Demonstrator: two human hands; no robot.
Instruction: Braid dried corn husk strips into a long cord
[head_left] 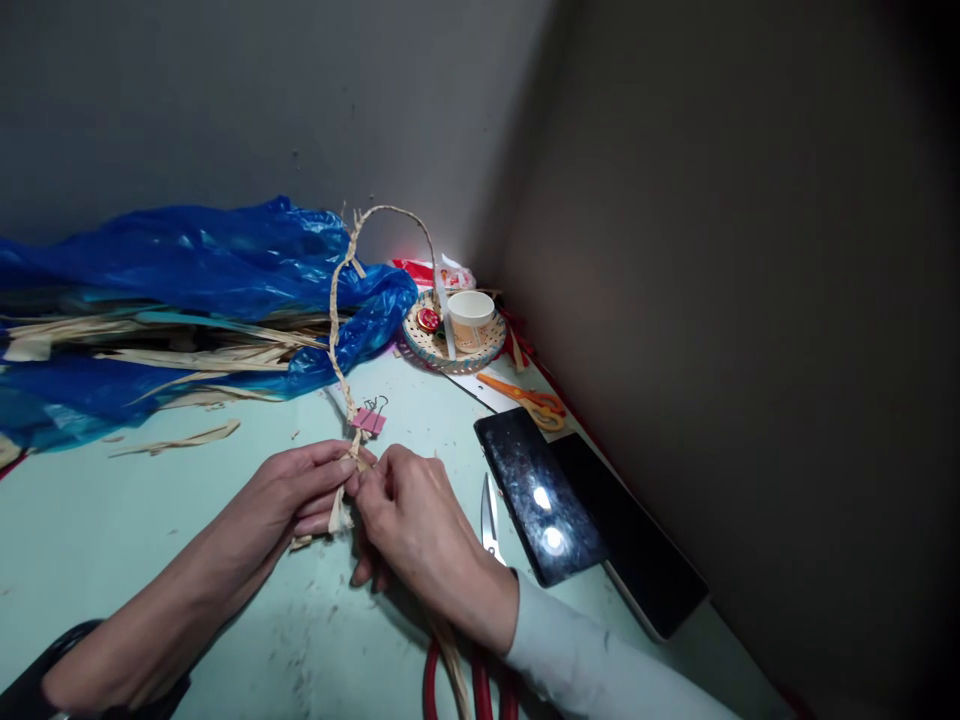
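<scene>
A pale braided cord of dry plant strips (334, 320) arches up from my hands and curves over toward the woven tray. Its lower end is pinched in my left hand (304, 485), between thumb and fingers. My right hand (409, 500) is closed at the same end, touching the left fingertips and gripping strips of the cord. Just above the fingers a pink binder clip (369, 420) is clamped on the cord. Loose strip ends hang below the left fingers. Scissors with red handles (489, 515) lie partly hidden under my right forearm, beside more pale strips.
Blue plastic sheeting (187, 250) with many dry strips (202, 345) covers the left back. A round woven tray (420, 350) holds a paper cup (471, 325) and a red tin (428, 319). Orange scissors (536, 403) and two dark phone-like slabs (536, 500) lie right, near the wall.
</scene>
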